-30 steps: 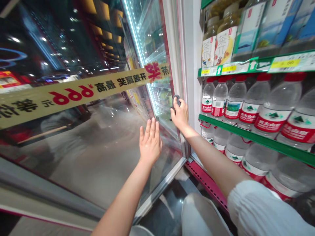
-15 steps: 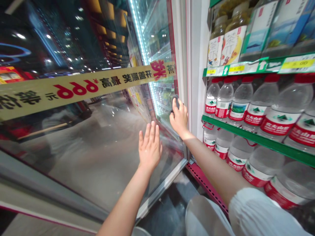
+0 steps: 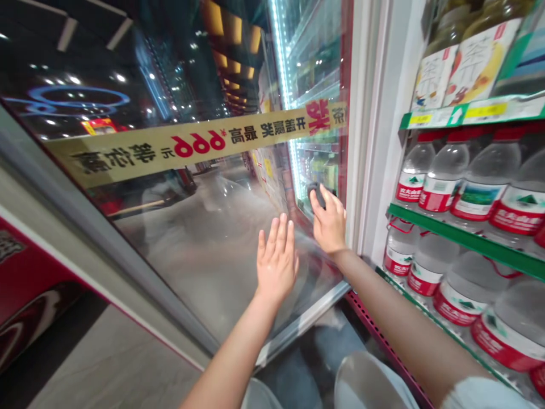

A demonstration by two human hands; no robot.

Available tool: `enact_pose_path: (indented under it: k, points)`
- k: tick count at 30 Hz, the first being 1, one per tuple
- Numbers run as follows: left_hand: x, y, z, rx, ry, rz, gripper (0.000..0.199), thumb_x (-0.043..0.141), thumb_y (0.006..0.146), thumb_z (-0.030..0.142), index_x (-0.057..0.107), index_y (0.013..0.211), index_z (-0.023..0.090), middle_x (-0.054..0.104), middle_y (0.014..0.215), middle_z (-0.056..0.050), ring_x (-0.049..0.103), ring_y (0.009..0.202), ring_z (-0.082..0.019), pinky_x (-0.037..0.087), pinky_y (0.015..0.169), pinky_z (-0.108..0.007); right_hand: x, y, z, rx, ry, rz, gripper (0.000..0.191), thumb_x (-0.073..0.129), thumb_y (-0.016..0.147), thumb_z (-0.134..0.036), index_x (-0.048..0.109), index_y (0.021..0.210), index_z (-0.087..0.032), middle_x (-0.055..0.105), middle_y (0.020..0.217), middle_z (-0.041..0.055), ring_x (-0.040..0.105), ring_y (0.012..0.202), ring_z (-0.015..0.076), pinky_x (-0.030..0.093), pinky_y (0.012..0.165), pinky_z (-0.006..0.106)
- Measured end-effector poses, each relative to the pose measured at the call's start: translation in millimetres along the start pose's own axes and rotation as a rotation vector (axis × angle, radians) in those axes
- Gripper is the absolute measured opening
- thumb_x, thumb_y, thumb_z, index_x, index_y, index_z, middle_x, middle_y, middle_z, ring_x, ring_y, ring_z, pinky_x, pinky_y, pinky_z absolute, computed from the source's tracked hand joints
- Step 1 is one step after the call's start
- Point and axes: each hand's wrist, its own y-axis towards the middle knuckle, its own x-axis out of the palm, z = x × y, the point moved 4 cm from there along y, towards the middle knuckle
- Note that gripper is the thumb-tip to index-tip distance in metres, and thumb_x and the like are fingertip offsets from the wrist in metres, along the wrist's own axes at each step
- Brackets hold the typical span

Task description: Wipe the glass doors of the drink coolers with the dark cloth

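Observation:
A glass door (image 3: 204, 227) with a pale frame stands open in front of me, a yellow strip (image 3: 149, 156) with red and black characters running across it. My left hand (image 3: 276, 258) lies flat on or close against the glass, fingers stretched upward, with nothing in it. To its right, near the door's hinge side, my right hand (image 3: 330, 218) has its fingers around a small dark object (image 3: 316, 194) at the glass. What that object is cannot be made out.
Shelves on the right hold water bottles with red caps (image 3: 481, 176) and tea bottles (image 3: 481, 62) above green shelf edges (image 3: 464, 232). A red printed panel (image 3: 34, 284) is at the left, beyond the door frame. My knee (image 3: 361, 380) shows below.
The view has turned left, so the door and shelves appear further right and the red panel shows. My right hand with the dark object sits slightly lower and closer to my left hand.

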Motion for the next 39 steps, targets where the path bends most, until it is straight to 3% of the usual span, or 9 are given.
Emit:
enact_pose_path:
  k: [3, 7, 12, 16, 20, 23, 28, 35, 39]
  points:
    - [-5.5, -9.6, -7.8, -0.002, 0.008, -0.005, 0.077, 0.054, 0.094, 0.026, 0.021, 0.163, 0.013, 0.025, 0.167, -0.014, 0.012, 0.158, -0.023, -0.002, 0.131, -0.046, 3.8, -20.4, 1.5, -0.063, 0.02, -0.029, 0.06, 0.043, 0.093, -0.014, 0.052, 0.149, -0.032, 0.046, 0.159, 0.0088, 0.042, 0.143, 0.0281, 0.042, 0.112, 0.051]
    - [-13.6, -19.6, -18.7, -0.019, 0.016, 0.002, 0.076, 0.055, 0.095, 0.028, 0.024, 0.162, 0.013, 0.026, 0.167, -0.013, 0.012, 0.158, -0.023, -0.005, 0.13, -0.045, 1.1, -3.7, 4.4, 0.053, 0.044, 0.068, 0.063, 0.04, 0.092, -0.012, 0.048, 0.153, -0.025, 0.044, 0.159, 0.0121, 0.042, 0.141, 0.0274, 0.041, 0.115, 0.05]
    - [-21.6, -23.1, -27.6, -0.041, 0.001, 0.015, 0.079, 0.055, 0.095, 0.028, 0.019, 0.164, 0.015, 0.025, 0.167, -0.013, 0.014, 0.158, -0.024, -0.003, 0.13, -0.047, -2.8, 5.0, -40.9, -0.03, 0.013, 0.024, 0.066, 0.042, 0.093, -0.013, 0.043, 0.156, -0.033, 0.038, 0.164, 0.0072, 0.037, 0.144, 0.0294, 0.038, 0.115, 0.053]
    - [-29.5, -31.8, -35.1, -0.054, 0.013, 0.025, 0.081, 0.056, 0.095, 0.028, 0.016, 0.164, 0.016, 0.022, 0.167, -0.014, 0.014, 0.158, -0.025, -0.006, 0.13, -0.048, -2.5, -15.1, -47.1, -0.148, 0.056, -0.012, 0.06, 0.044, 0.094, -0.014, 0.052, 0.149, -0.036, 0.048, 0.157, 0.0064, 0.042, 0.142, 0.0268, 0.041, 0.112, 0.05]
    - [-37.1, -43.4, -45.7, -0.102, 0.011, 0.039, 0.081, 0.054, 0.097, 0.03, 0.011, 0.165, 0.018, 0.018, 0.168, -0.013, 0.013, 0.158, -0.026, -0.005, 0.129, -0.05, -4.4, -1.9, -49.5, -0.013, 0.107, 0.105, 0.065, 0.043, 0.091, -0.013, 0.046, 0.154, -0.029, 0.044, 0.157, 0.0131, 0.042, 0.142, 0.0295, 0.039, 0.113, 0.054]
    - [-40.2, -49.5, -52.3, -0.14, 0.009, 0.051, 0.083, 0.055, 0.097, 0.03, 0.009, 0.165, 0.019, 0.016, 0.168, -0.013, 0.012, 0.158, -0.027, -0.003, 0.129, -0.053, -3.3, 3.4, -77.3, 0.057, 0.064, 0.102, 0.071, 0.044, 0.09, -0.012, 0.038, 0.159, -0.027, 0.037, 0.161, 0.0137, 0.037, 0.145, 0.0323, 0.036, 0.115, 0.055]
    - [-44.8, -62.2, -63.4, -0.158, 0.044, 0.06, 0.086, 0.058, 0.095, 0.03, 0.01, 0.165, 0.019, 0.015, 0.169, -0.013, 0.009, 0.158, -0.028, -0.003, 0.129, -0.053, 0.1, -28.0, -106.5, -0.181, 0.038, -0.015, 0.07, 0.048, 0.089, -0.011, 0.046, 0.152, -0.041, 0.047, 0.158, 0.0041, 0.039, 0.144, 0.0283, 0.038, 0.113, 0.051]
    - [-55.3, -78.0, -77.8, -0.172, 0.081, 0.078, 0.087, 0.059, 0.095, 0.029, 0.007, 0.165, 0.022, 0.011, 0.17, -0.012, 0.004, 0.159, -0.028, 0.0, 0.13, -0.054, -8.6, -1.3, -118.7, 0.021, 0.039, 0.115, 0.07, 0.045, 0.091, -0.013, 0.039, 0.158, -0.031, 0.042, 0.159, 0.0106, 0.041, 0.141, 0.0303, 0.04, 0.112, 0.052]
    - [-59.2, -79.9, -79.8, -0.153, 0.091, 0.081, 0.087, 0.057, 0.097, 0.029, 0.003, 0.165, 0.02, 0.011, 0.17, -0.012, 0.003, 0.158, -0.027, 0.005, 0.13, -0.053, -9.6, -9.2, -146.8, -0.153, 0.048, 0.003, 0.072, 0.048, 0.092, -0.014, 0.037, 0.158, -0.039, 0.041, 0.163, 0.0056, 0.036, 0.145, 0.0306, 0.036, 0.113, 0.054]
